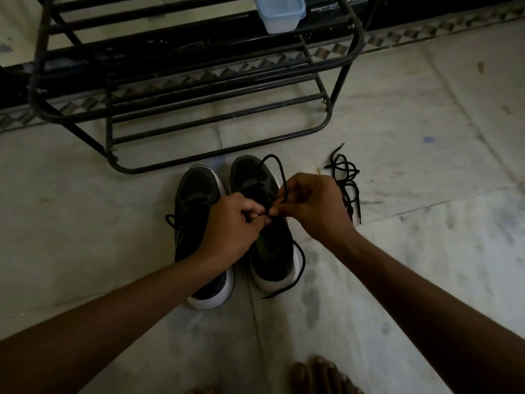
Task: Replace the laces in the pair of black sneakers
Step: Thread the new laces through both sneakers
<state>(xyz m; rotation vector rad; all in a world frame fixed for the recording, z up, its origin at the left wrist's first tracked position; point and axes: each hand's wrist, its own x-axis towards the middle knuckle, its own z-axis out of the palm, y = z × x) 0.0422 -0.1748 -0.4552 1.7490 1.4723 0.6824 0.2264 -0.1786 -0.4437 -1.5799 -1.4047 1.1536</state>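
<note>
Two black sneakers with white soles stand side by side on the floor, toes pointing away from me: the left sneaker (pixel 196 200) and the right sneaker (pixel 272 260). My left hand (pixel 233 223) and my right hand (pixel 312 206) meet over the right sneaker and both pinch its black lace (pixel 279 172). The lace loops up over the toe, and its other end trails past the heel onto the floor. A lace loop sticks out at the left sneaker's side. My hands hide the eyelets.
A loose tangle of black laces (pixel 345 180) lies on the floor right of the shoes. A black metal shoe rack (pixel 199 89) stands just beyond the toes, with a pale blue plastic box (pixel 279 12) on it. My bare toes (pixel 318 376) show at the bottom.
</note>
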